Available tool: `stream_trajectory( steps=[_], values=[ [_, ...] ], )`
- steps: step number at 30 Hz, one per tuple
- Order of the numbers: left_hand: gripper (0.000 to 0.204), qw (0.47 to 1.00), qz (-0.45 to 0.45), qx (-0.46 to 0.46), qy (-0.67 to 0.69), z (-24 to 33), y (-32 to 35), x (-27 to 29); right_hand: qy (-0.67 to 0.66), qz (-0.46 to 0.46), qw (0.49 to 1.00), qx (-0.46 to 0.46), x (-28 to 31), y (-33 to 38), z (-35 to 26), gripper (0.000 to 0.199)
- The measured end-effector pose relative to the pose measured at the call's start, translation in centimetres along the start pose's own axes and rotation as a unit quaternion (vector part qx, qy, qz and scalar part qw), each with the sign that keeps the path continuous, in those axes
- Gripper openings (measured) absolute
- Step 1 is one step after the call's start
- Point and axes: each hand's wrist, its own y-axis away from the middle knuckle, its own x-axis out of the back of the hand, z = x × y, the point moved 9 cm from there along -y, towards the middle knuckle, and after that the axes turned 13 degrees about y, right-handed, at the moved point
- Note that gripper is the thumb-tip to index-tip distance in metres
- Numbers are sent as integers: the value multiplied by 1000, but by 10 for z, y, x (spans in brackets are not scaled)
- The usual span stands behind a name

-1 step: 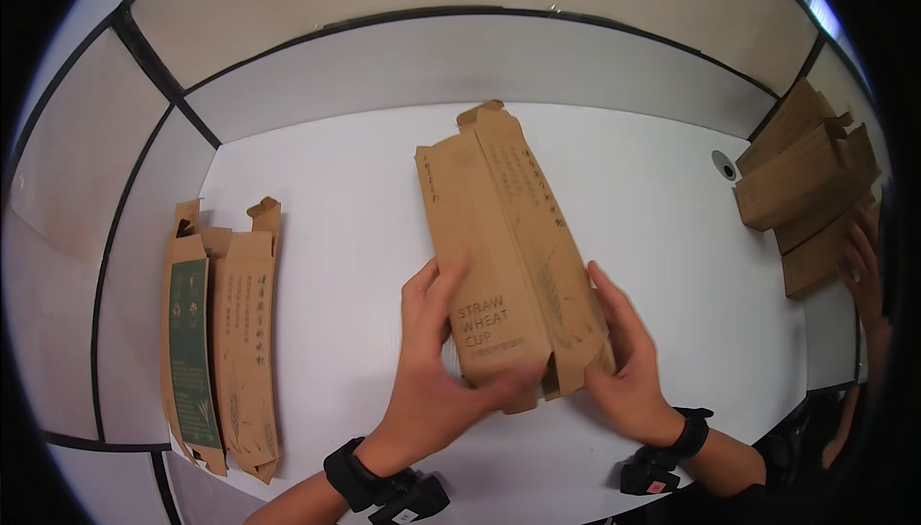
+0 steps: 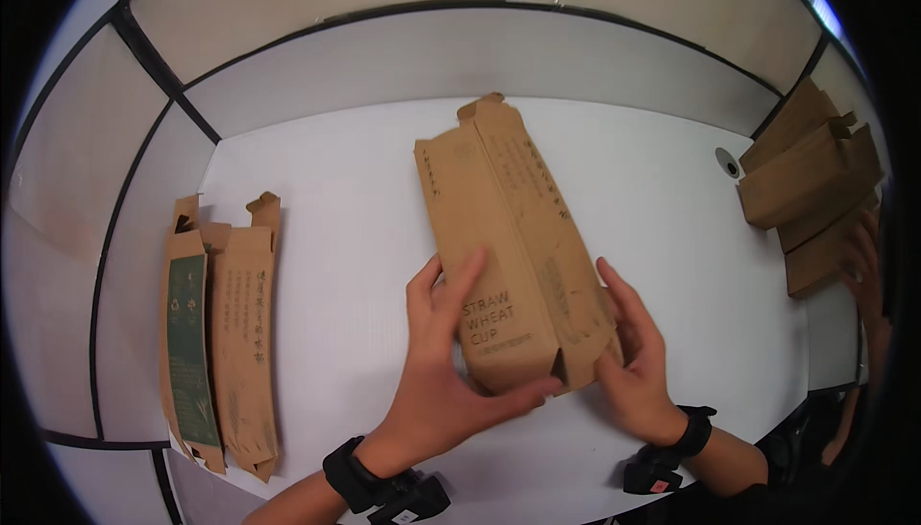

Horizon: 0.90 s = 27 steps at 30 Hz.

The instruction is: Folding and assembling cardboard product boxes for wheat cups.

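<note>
A brown cardboard box (image 2: pixel 499 247) with dark print stands out from my hands over the middle of the white table, its far end flaps sticking out. My left hand (image 2: pixel 436 362) grips its left side, one finger lying on the top face and the thumb stretched along the near end. On the right, my right hand (image 2: pixel 638 372) holds the near corner, fingers along the side and thumb by an end flap (image 2: pixel 585 360). A dark gap shows beside that flap. The box's underside is hidden.
Flattened brown boxes, one with a green panel (image 2: pixel 189 343), lie at the table's left. More brown boxes (image 2: pixel 806 180) are piled at the far right, where another person's hand (image 2: pixel 863 256) touches them. A round grommet (image 2: pixel 728 163) is near that pile. Low partition walls (image 2: pixel 460 55) enclose the table.
The near end's flap, which stuck out toward me under my left thumb, is now folded in. My left thumb has moved slightly right, and the box's near end has shifted a little right.
</note>
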Motion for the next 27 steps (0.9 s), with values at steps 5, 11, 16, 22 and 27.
stream_trajectory(
  steps=[5, 11, 16, 22, 27],
  values=[
    [130, 1000, 0, -2, 24, 10, -1, -13, 46, 65, 996, 34, 19, 1, -9, 64],
    [77, 997, 49, -55, -38, 15, 5, 2, 75, 66, 986, 132, 20, 2, -26, 68],
    [26, 993, -12, -40, 107, 8, 10, -6, 155, 91, 966, 188, 26, 6, -32, 66],
    [56, 957, 21, 15, 289, -11, 17, -11, 283, 11, 915, 288, -3, 8, -66, 47],
    [67, 924, 5, 119, 364, -27, 16, -16, 321, -76, 909, 254, -18, 2, -57, 46]
  ],
)
